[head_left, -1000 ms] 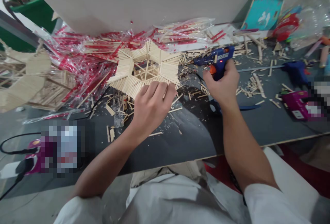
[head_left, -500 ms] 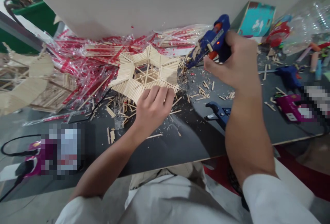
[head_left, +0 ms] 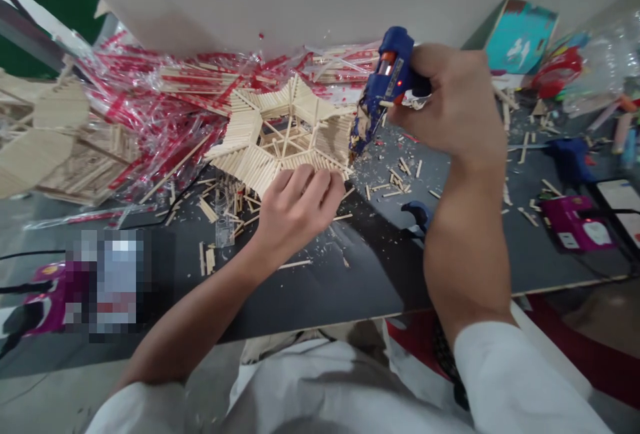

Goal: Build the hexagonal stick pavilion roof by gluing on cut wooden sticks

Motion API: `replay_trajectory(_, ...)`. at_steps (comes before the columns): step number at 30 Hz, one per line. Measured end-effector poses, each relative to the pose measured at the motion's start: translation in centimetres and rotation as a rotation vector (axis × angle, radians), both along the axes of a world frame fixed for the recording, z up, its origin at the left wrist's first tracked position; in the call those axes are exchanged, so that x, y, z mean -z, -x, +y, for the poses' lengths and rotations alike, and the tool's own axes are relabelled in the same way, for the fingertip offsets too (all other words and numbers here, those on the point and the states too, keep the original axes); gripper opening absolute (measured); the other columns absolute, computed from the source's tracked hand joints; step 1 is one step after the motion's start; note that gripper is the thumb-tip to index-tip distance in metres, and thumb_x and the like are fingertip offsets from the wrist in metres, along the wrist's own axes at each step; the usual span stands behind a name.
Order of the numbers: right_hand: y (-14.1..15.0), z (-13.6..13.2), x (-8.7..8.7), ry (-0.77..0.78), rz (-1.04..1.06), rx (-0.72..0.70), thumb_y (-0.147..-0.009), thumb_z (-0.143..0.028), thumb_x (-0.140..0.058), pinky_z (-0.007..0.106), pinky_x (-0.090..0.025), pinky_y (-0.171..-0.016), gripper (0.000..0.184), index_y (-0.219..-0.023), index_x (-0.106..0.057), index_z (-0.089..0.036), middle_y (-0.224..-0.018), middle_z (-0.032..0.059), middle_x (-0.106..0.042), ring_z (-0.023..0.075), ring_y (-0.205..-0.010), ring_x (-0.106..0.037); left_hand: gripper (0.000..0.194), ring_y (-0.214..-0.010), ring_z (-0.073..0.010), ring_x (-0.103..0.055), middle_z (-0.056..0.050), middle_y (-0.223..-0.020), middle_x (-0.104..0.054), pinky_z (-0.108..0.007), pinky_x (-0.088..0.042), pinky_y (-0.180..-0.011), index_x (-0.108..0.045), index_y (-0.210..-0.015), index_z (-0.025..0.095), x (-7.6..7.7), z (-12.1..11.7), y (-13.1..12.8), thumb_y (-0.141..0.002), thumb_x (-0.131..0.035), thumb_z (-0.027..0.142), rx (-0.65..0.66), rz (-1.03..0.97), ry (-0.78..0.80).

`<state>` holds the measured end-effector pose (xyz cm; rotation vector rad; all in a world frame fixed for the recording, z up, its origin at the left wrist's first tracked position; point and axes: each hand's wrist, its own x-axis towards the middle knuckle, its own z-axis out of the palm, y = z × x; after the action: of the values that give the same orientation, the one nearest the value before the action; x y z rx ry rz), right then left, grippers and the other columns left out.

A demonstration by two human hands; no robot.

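My left hand [head_left: 300, 204] is closed on the near edge of a star-shaped structure [head_left: 247, 164] built of thin wooden sticks, its fingertips hidden under the curled knuckles. An open centre in the star shows crossing sticks inside. Gripped in my right hand [head_left: 450, 97] is a blue glue gun [head_left: 387, 74] with a small red light lit. Its nozzle points down, close to the star's right-hand point; I cannot tell if they touch. A short pale stick [head_left: 386, 104] shows between my right thumb and the gun.
Red-striped plastic wrappers with sticks [head_left: 200, 81] pile along the wall. Another stick structure [head_left: 55, 121] stands at left. Cut stick pieces [head_left: 400, 177] litter the dark table [head_left: 350, 281]. Blue pliers-like handles [head_left: 417, 214], a second glue gun [head_left: 570, 157] and a purple power box [head_left: 577, 221] lie rightward.
The glue gun in my right hand has moved left and tilted steeper, bringing its nozzle nearer the star's right point. My left hand keeps its hold on the star. The view has shifted slightly.
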<state>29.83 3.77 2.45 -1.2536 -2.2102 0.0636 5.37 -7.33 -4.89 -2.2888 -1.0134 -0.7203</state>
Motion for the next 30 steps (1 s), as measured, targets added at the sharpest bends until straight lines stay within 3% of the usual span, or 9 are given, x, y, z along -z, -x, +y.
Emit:
replay_trajectory(13,0.4,0.5,0.0,0.001,-0.016,-0.073,-0.068,-0.007,-0.065,0.03,-0.042,-0.079,0.035,-0.078,-0.037,-0.026,-0.083,-0.0003,-0.06,0.0171,-0.074,-0.046,0.013,-0.089,-0.0236,-0.07,-0.007,-0.096,-0.077,-0.039,-0.047,-0.068,-0.072,-0.111,0.017,-0.1,-0.1,-0.3,-0.101,-0.065,0.01,-0.015,-0.003,-0.05)
replay_trajectory(24,0.6,1.3,0.6,-0.108,0.019,-0.144,-0.063,-0.009,-0.06,0.028,-0.03,-0.07,0.036,-0.076,-0.031,-0.025,-0.075,-0.0029,-0.043,0.013,-0.067,-0.028,0.013,-0.087,-0.0235,-0.07,-0.007,-0.094,-0.078,-0.038,-0.046,-0.067,-0.071,-0.11,0.018,-0.3,-0.1,-0.5,-0.102,-0.065,0.01,-0.006,-0.023,-0.054)
replay_trajectory(30,0.4,2.1,1.2,-0.226,0.148,-0.297,-0.058,-0.014,-0.057,0.03,-0.024,-0.066,0.03,-0.076,-0.035,-0.024,-0.07,-0.0035,-0.037,0.0124,-0.062,-0.026,0.013,-0.086,-0.0232,-0.07,-0.007,-0.093,-0.077,-0.038,-0.043,-0.067,-0.069,-0.11,0.016,-0.1,0.0,-0.6,-0.099,-0.069,0.009,0.014,-0.064,-0.085)
